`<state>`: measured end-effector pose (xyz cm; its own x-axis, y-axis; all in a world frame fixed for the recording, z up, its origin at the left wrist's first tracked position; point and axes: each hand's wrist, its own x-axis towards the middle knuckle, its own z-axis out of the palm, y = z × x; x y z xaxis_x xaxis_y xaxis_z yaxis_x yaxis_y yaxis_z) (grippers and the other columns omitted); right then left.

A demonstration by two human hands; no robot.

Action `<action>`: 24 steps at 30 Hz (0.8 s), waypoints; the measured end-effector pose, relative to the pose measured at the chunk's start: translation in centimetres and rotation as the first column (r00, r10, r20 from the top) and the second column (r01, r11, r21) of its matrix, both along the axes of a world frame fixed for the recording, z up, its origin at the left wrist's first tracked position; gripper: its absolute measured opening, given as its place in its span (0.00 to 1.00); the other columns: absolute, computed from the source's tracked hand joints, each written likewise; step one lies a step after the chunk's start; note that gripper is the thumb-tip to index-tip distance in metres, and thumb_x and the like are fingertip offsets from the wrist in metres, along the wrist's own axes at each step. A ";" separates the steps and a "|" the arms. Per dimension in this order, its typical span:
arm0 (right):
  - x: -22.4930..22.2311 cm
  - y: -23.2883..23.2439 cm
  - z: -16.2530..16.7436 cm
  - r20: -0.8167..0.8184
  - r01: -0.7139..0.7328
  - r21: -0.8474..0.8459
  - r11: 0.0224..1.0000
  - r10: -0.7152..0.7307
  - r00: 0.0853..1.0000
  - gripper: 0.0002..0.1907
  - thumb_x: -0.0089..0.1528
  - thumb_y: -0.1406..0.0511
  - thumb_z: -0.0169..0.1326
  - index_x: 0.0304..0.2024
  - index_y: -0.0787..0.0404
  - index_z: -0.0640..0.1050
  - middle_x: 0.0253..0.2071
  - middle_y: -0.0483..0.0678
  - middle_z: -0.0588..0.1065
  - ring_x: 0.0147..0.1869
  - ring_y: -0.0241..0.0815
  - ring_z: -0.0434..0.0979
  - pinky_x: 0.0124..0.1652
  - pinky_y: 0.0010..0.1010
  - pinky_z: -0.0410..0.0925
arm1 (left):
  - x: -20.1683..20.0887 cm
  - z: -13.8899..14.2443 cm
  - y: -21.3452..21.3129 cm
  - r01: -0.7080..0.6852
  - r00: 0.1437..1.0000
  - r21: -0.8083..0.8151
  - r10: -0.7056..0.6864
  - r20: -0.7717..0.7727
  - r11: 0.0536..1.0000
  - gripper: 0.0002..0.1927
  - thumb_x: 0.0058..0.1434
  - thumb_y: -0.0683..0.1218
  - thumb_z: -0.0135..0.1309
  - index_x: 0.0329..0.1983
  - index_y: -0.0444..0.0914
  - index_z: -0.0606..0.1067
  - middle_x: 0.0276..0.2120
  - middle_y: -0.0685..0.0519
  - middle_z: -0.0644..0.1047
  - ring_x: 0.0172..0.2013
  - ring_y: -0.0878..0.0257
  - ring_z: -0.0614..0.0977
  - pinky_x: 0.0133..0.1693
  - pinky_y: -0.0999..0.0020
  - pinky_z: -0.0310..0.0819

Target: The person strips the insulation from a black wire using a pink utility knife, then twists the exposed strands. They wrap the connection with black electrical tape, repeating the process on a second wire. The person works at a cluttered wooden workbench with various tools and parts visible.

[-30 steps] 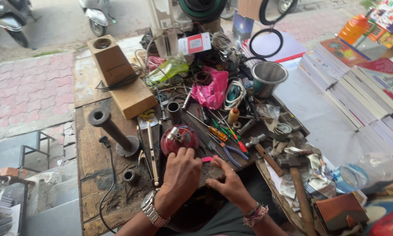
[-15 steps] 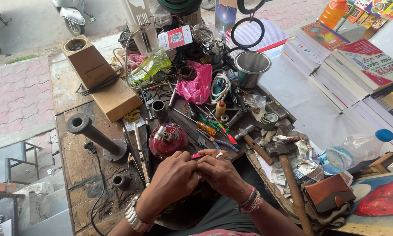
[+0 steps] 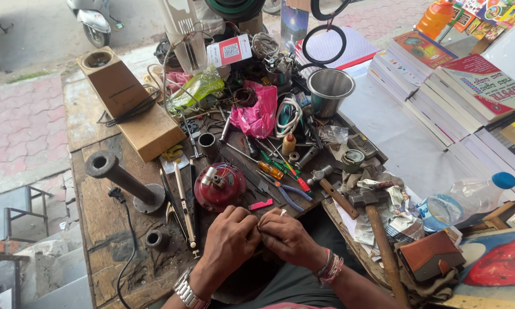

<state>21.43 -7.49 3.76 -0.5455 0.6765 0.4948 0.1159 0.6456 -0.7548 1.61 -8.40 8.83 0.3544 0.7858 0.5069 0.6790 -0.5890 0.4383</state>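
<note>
- At the near edge of the cluttered wooden workbench, in the head view, the left hand and the right hand meet, fingertips pressed together over something small.
- What the fingers pinch is hidden between them; I cannot tell what it is, nor whether either hand truly clamps it. Both hands are curled closed, knuckles up.
- The left wrist carries a metal watch; the right wrist carries pink and beaded bracelets.
- Just beyond the left hand sits a red round regulator-like part with a metal fitting on top, close to the knuckles but apart from them.
- A small pink flat piece lies on the bench between that red part and the right hand.
- Blue-handled pliers and a red-tipped screwdriver lie just past it.
- Right of the right hand, a hammer with a long wooden handle rests on crumpled paper, its head toward the bench.
- Left of the hands a dark metal pipe on a round base lies tilted, with a black cable trailing beside it.
- Farther back stand a steel cup, a pink plastic bag and a wooden box.
- Stacks of books fill the right side, and a clear bottle with a blue cap lies near them.
</note>
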 end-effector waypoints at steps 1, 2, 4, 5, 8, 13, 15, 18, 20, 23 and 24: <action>0.0 -0.4 0.4 -0.027 -0.062 -0.078 0.995 0.060 0.998 0.04 0.64 0.69 0.56 0.32 0.60 0.78 0.35 0.45 0.75 0.43 0.44 0.75 0.46 0.31 0.69 | -0.5 0.4 0.4 0.003 1.000 0.026 -0.003 0.022 1.000 0.03 0.50 0.41 0.60 0.26 0.38 0.77 0.28 0.51 0.76 0.32 0.53 0.77 0.35 0.58 0.74; 0.0 -0.7 0.9 -0.061 -0.126 -0.151 0.981 0.118 0.991 0.07 0.64 0.69 0.56 0.29 0.58 0.77 0.32 0.43 0.75 0.40 0.43 0.75 0.44 0.31 0.69 | -1.5 0.7 1.3 -0.108 0.994 0.047 0.108 -0.004 0.993 0.03 0.51 0.40 0.60 0.26 0.37 0.76 0.28 0.49 0.76 0.32 0.51 0.77 0.35 0.57 0.73; 0.1 -3.6 2.2 -0.051 -0.519 0.011 0.855 0.518 0.854 0.03 0.65 0.67 0.58 0.38 0.59 0.76 0.42 0.46 0.78 0.55 0.47 0.79 0.56 0.35 0.68 | -4.1 0.8 3.8 -0.331 0.942 0.097 0.335 -0.026 0.939 0.05 0.54 0.40 0.60 0.26 0.36 0.74 0.28 0.46 0.75 0.31 0.49 0.76 0.33 0.55 0.73; 0.0 -4.2 2.8 -0.044 -0.518 -0.079 0.852 0.516 0.856 0.03 0.66 0.66 0.59 0.39 0.58 0.78 0.43 0.45 0.78 0.57 0.46 0.79 0.58 0.37 0.68 | -5.1 0.2 4.1 -0.440 0.893 0.110 0.447 -0.051 0.891 0.06 0.55 0.39 0.60 0.25 0.35 0.73 0.28 0.44 0.74 0.30 0.48 0.76 0.33 0.54 0.73; 0.6 -3.5 4.0 0.013 -0.376 -0.171 0.911 0.383 0.924 0.05 0.66 0.63 0.62 0.40 0.58 0.81 0.47 0.45 0.78 0.60 0.45 0.77 0.61 0.40 0.66 | -5.5 -3.8 4.2 -0.181 0.982 0.006 0.180 0.056 0.983 0.05 0.51 0.40 0.58 0.26 0.36 0.73 0.29 0.45 0.75 0.34 0.48 0.77 0.37 0.55 0.73; 2.2 -1.9 4.1 0.109 -0.135 -0.152 0.979 0.152 0.982 0.15 0.58 0.58 0.67 0.43 0.58 0.84 0.59 0.49 0.74 0.67 0.49 0.70 0.64 0.43 0.62 | -2.6 -11.5 2.9 -0.171 0.974 -0.224 0.129 -0.187 0.960 0.09 0.50 0.42 0.59 0.33 0.36 0.73 0.34 0.45 0.74 0.40 0.48 0.75 0.42 0.53 0.68; 2.4 -2.2 3.8 0.168 -0.081 -0.143 0.986 0.104 0.980 0.15 0.59 0.57 0.66 0.44 0.58 0.84 0.59 0.48 0.74 0.68 0.49 0.70 0.65 0.43 0.62 | -2.2 -12.8 3.1 -0.191 0.971 -0.253 0.145 -0.187 0.949 0.17 0.50 0.41 0.57 0.44 0.33 0.72 0.36 0.45 0.74 0.41 0.48 0.75 0.43 0.53 0.67; 2.4 -2.7 3.3 0.231 -0.025 -0.153 0.988 0.060 0.971 0.15 0.60 0.58 0.66 0.46 0.57 0.83 0.60 0.48 0.75 0.68 0.49 0.70 0.65 0.43 0.62 | -2.4 -13.2 3.7 -0.183 0.971 -0.204 0.145 -0.188 0.962 0.31 0.49 0.39 0.55 0.60 0.29 0.70 0.38 0.45 0.73 0.41 0.49 0.75 0.43 0.53 0.68; 2.4 -2.6 2.9 0.261 0.020 -0.166 0.986 0.024 0.965 0.16 0.59 0.59 0.66 0.47 0.57 0.83 0.60 0.47 0.75 0.68 0.49 0.69 0.64 0.42 0.63 | -2.3 -13.2 3.9 -0.150 0.961 -0.185 0.099 -0.258 0.971 0.30 0.52 0.39 0.53 0.62 0.31 0.71 0.40 0.45 0.74 0.43 0.49 0.75 0.46 0.55 0.68; 2.7 -2.8 2.2 0.314 0.103 -0.216 0.971 -0.031 0.949 0.17 0.58 0.60 0.66 0.49 0.56 0.82 0.61 0.47 0.74 0.67 0.48 0.69 0.62 0.40 0.64 | -1.9 -13.3 3.6 -0.106 0.921 0.035 0.111 -0.374 0.994 0.23 0.54 0.41 0.53 0.56 0.37 0.74 0.50 0.43 0.74 0.51 0.49 0.74 0.51 0.56 0.68; 2.9 -2.8 2.0 0.320 0.117 -0.229 0.966 -0.038 0.947 0.18 0.58 0.60 0.66 0.49 0.56 0.82 0.61 0.47 0.74 0.67 0.48 0.69 0.61 0.40 0.64 | -1.7 -13.4 3.3 -0.105 0.908 0.107 0.139 -0.395 0.989 0.23 0.53 0.41 0.52 0.54 0.38 0.74 0.52 0.44 0.74 0.54 0.49 0.73 0.53 0.54 0.67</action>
